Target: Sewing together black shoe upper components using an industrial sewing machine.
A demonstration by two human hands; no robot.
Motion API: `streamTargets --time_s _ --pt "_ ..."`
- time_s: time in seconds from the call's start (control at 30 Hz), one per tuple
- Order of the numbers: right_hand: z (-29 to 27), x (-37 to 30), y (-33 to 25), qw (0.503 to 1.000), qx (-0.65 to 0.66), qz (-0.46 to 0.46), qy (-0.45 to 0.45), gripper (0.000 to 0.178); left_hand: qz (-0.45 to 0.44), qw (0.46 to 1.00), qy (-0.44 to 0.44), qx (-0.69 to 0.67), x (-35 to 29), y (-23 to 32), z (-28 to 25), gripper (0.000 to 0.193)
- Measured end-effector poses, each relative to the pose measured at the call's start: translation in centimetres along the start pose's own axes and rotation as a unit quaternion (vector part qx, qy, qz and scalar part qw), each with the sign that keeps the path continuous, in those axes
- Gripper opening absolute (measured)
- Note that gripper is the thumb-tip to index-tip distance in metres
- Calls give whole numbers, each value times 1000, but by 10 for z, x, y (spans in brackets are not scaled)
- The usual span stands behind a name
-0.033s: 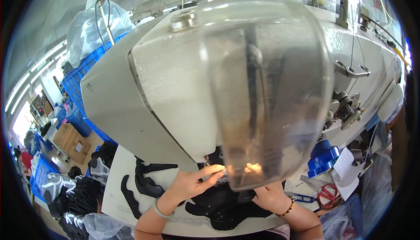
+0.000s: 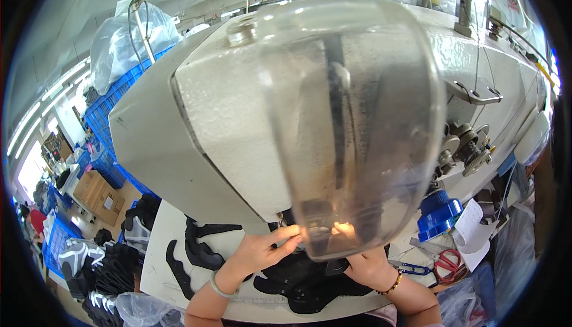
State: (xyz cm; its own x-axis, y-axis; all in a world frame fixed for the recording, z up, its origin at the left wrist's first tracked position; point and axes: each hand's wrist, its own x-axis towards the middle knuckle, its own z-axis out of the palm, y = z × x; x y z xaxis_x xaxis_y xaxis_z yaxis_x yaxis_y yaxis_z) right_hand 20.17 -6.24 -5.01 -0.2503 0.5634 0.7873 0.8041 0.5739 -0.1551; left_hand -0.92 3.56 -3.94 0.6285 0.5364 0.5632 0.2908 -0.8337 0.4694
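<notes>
A large white sewing machine head (image 2: 220,124) with a clear plastic guard (image 2: 357,124) fills most of the view. Below it, a black fabric piece (image 2: 310,285) lies on the white table (image 2: 161,255) under the needle area. My left hand (image 2: 262,250), with a pale green bangle on the wrist, pinches the piece's edge right by the guard's lower rim. My right hand (image 2: 368,264), wearing a beaded bracelet, grips the piece from the right, its fingers partly hidden behind the guard. A small light glows at the needle.
Several black cut pieces (image 2: 199,246) lie on the table to the left. A blue thread cone (image 2: 439,214), blue snips (image 2: 411,267) and red-handled scissors (image 2: 448,264) sit at the right. Blue crates (image 2: 101,118), a cardboard box (image 2: 98,193) and a distant person (image 2: 36,219) are at the left.
</notes>
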Motion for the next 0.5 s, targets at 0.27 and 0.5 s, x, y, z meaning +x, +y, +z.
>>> streamTargets --time_s 0.27,0.5 --pt "8 -11 14 997 53 45 -16 57 131 984 65 97 7 -1 6 30" --pt "11 -16 23 995 66 72 -24 62 160 971 75 158 6 7 3 35"
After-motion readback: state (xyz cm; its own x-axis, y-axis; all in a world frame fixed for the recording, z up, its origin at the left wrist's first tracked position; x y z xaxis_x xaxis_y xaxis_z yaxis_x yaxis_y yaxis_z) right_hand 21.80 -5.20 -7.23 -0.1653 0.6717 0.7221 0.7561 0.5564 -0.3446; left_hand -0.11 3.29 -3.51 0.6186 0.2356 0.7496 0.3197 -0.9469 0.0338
